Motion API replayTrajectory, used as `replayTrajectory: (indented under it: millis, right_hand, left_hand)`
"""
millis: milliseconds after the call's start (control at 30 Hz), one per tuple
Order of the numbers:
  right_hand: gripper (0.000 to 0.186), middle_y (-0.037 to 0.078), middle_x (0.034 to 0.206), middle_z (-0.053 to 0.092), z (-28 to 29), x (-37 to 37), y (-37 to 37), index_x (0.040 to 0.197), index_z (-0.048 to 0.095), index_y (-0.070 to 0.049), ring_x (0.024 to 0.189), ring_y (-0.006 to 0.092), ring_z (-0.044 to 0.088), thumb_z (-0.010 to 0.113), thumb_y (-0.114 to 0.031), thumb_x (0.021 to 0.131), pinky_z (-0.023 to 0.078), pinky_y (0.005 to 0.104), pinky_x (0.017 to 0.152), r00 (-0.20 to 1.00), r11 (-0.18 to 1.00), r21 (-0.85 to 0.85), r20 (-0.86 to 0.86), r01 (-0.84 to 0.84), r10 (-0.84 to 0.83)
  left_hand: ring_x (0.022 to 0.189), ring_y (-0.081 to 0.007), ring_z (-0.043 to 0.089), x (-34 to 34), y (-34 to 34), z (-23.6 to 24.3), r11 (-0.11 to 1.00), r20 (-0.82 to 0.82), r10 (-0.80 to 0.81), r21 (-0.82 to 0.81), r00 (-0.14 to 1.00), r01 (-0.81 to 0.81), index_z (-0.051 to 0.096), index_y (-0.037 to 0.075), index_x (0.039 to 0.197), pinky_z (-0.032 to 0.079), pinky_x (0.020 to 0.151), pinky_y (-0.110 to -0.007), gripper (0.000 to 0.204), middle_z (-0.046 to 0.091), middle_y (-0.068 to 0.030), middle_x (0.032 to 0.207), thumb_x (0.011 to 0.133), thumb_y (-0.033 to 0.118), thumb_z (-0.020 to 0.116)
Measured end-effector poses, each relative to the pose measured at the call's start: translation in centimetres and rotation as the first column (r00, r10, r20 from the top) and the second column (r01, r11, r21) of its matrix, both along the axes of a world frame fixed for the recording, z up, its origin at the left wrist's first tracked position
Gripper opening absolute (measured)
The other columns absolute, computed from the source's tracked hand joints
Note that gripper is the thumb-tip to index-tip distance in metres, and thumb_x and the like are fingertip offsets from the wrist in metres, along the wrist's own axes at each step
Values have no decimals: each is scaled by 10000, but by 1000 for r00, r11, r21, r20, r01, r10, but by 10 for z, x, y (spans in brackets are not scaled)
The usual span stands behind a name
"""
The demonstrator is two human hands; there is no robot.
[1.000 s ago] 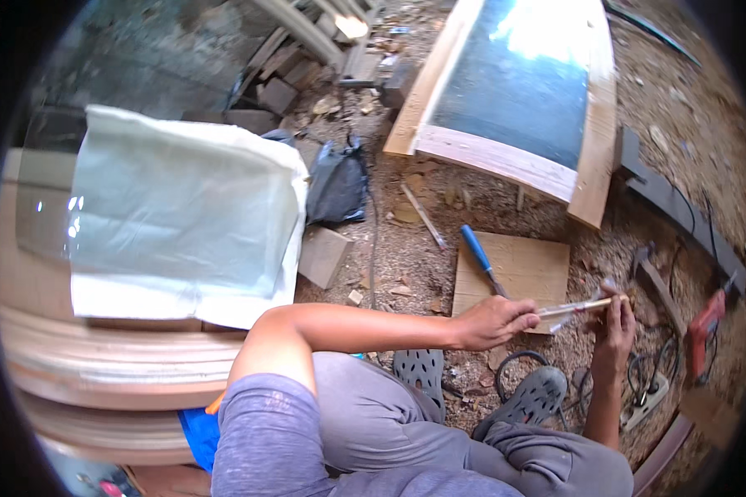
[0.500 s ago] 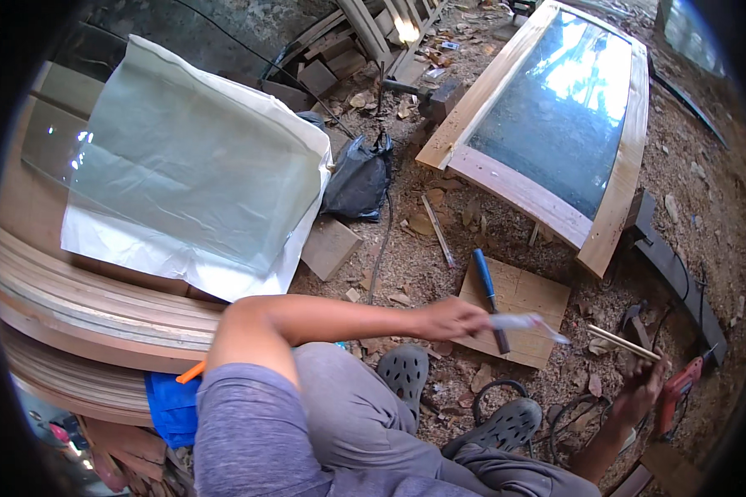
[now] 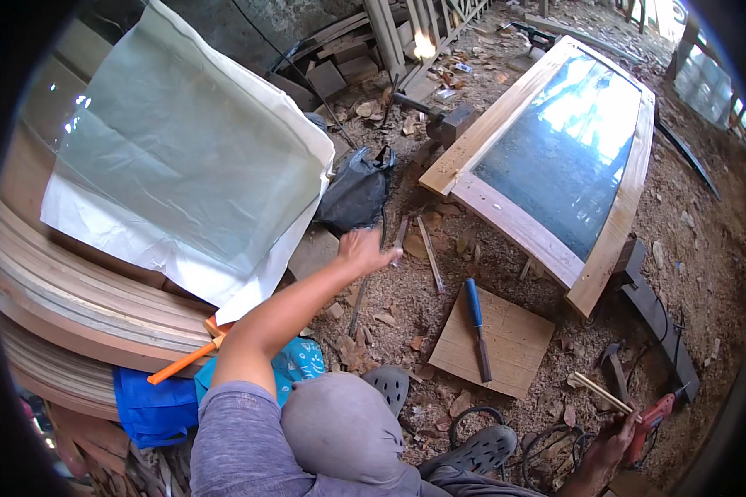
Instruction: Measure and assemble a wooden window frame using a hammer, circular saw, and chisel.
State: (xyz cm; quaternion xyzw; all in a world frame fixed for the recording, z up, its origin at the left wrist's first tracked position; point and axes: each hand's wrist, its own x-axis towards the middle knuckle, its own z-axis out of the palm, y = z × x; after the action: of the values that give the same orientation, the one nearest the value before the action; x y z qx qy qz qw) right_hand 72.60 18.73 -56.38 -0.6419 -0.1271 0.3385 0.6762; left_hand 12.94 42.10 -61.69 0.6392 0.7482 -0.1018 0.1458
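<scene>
My left hand (image 3: 363, 251) reaches out over the ground beside a black plastic bag (image 3: 356, 190), its fingers curled. At its fingertips is a slim, partly clear strip (image 3: 400, 238), which looks pinched; its exact kind does not show. My right hand (image 3: 607, 447), low at the right, grips a pair of thin wooden sticks (image 3: 601, 392) that point up and left. Just beyond that hand lies a red power tool (image 3: 653, 421), with a hammer (image 3: 615, 373) nearby. A blue-handled chisel (image 3: 477, 319) rests on a flat brown board (image 3: 518, 340) between my hands.
A wooden frame with a glass pane (image 3: 555, 137) lies at upper right. At left, a glass sheet (image 3: 191, 141) on white paper covers stacked curved wood (image 3: 83, 290). An orange-handled tool (image 3: 182, 362) sits there. Black cable (image 3: 547, 443) loops near my shoes; another thin stick (image 3: 430, 253) lies ahead.
My left hand has swung left, from above the chisel to near the black bag, with the slim clear thing. My right hand still holds the sticks. The view has shifted slightly.
</scene>
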Motion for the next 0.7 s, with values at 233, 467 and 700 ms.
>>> replayTrajectory:
  millis: [233, 467, 700]
  right_hand:
    - [189, -12, 808, 584, -39, 54, -43, 1142, 617, -116, 661, 70, 567, 610, -270, 1033, 413, 192, 501, 977, 971, -180, 120, -154, 178]
    - [212, 6, 849, 587, -12, 9, -40, 1182, 614, -115, 700, 82, 576, 609, -259, 1027, 422, 200, 527, 975, 895, -446, 210, 27, 75]
    - [242, 23, 890, 590, -9, -23, -26, 1222, 612, -115, 738, 94, 584, 608, -248, 1021, 430, 208, 553, 967, 800, -598, 226, 43, 117]
  left_hand:
    - [1096, -360, 669, -61, 122, 22, 943, -166, -57, 316, 984, 108, 565, 117, 1324, 556, 891, -465, 630, 587, -183, 1325, 836, 464, 761]
    - [933, -334, 702, -59, 47, 21, 982, -311, -162, 40, 936, 183, 650, 120, 1169, 561, 816, -440, 532, 648, -198, 1147, 787, 450, 819]
    - [818, -341, 738, -40, -39, 55, 998, -257, -62, -2, 964, 64, 633, 170, 1345, 587, 671, -402, 656, 245, -367, 1550, 784, 454, 820]
